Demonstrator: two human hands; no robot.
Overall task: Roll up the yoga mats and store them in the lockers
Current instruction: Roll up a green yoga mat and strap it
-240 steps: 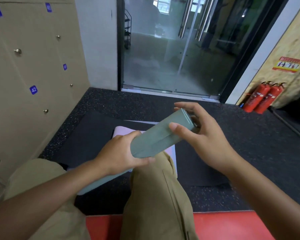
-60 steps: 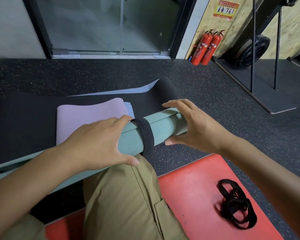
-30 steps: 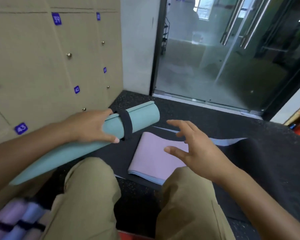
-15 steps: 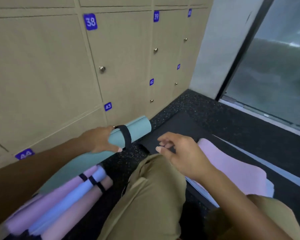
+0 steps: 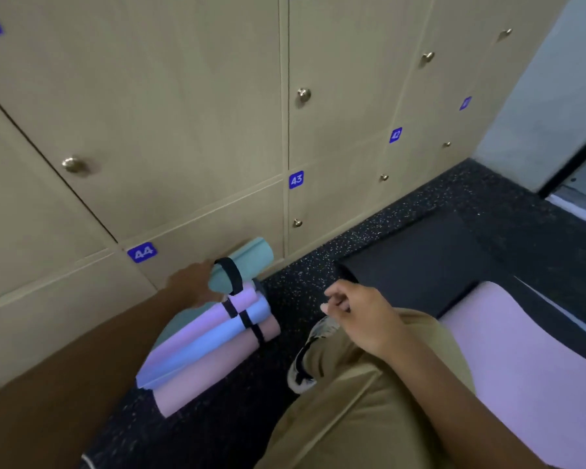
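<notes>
My left hand (image 5: 192, 282) grips a rolled teal yoga mat (image 5: 247, 262) bound by a black strap, low against the foot of the lockers (image 5: 183, 130) by door 44. The teal roll touches the top of a pile of three strapped rolls: lilac (image 5: 200, 328), blue (image 5: 210, 346) and pink (image 5: 214, 370), lying on the floor beside the lockers. My right hand (image 5: 359, 316) hovers above my knee with loosely curled fingers and holds nothing. An unrolled lilac mat (image 5: 528, 367) lies flat at the right on a black mat (image 5: 420, 265).
All locker doors are closed, with metal knobs and blue number tags 42, 43, 44. My legs in khaki trousers and one shoe (image 5: 308, 353) fill the lower middle. Speckled black floor (image 5: 318, 265) runs along the lockers. A door frame stands at the far right.
My left hand has lowered the teal roll down and left onto the pile of rolled mats by the lockers. My right hand let go of the roll earlier and now hangs free.
</notes>
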